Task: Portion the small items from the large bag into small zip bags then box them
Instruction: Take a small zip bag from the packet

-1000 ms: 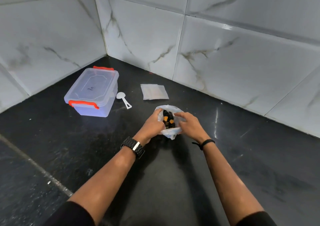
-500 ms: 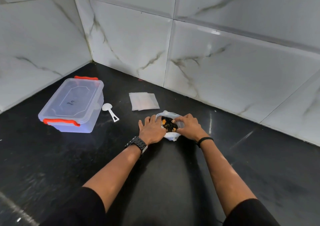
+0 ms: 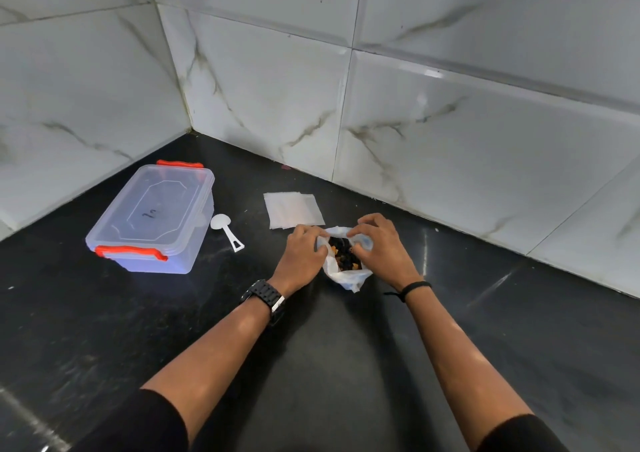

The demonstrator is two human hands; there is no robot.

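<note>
A large white plastic bag (image 3: 349, 278) sits open on the black counter, with dark and orange small items (image 3: 343, 257) showing inside. My left hand (image 3: 301, 257) grips the bag's left rim with curled fingers. My right hand (image 3: 381, 247) pinches the right rim, holding the mouth apart. A stack of small clear zip bags (image 3: 292, 209) lies flat just behind the hands. A clear plastic box (image 3: 152, 216) with orange latches stands at the left, lid on. A white scoop (image 3: 225, 230) lies beside the box.
White marble-look tiled walls (image 3: 450, 133) meet in a corner behind the black counter (image 3: 346, 365). A black watch is on my left wrist and a black band on my right.
The view has shifted, so the objects sit differently in frame. Both hands stay on the bag's rim; the left fingers, spread flat half a second ago, now curl on the rim.
</note>
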